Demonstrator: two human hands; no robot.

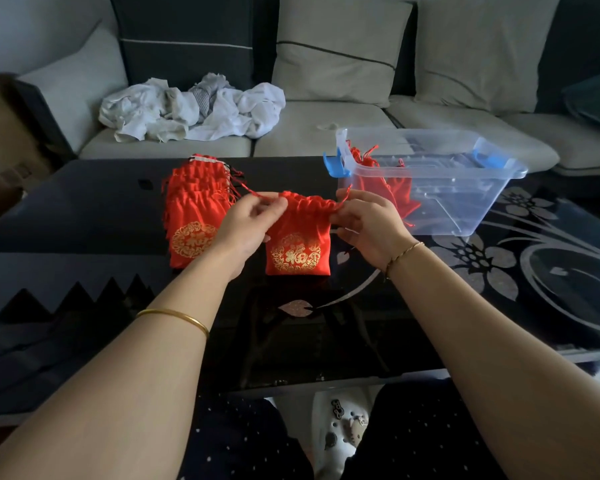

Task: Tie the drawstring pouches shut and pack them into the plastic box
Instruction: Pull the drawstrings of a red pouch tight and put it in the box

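Head view shows me both hands over the middle of the glossy black glass table with silver flowers (499, 271). The left hand (253, 216) pinches the cord at the left end of the gathered mouth of a red satin drawstring pouch with a gold emblem (297, 244). The right hand (364, 220) pinches the cord at the right end, fingers curled. Just left of it, toward the far edge, lies a stack of matching red pouches (194, 209). A clear plastic box with blue latches (465, 188) sits near the far right edge and holds packed red pouches (385, 185) at its left end. I see bare tabletop along the near edge and the left side. Beyond the far edge stands a grey sofa (326, 133) with crumpled white cloths (194, 109).
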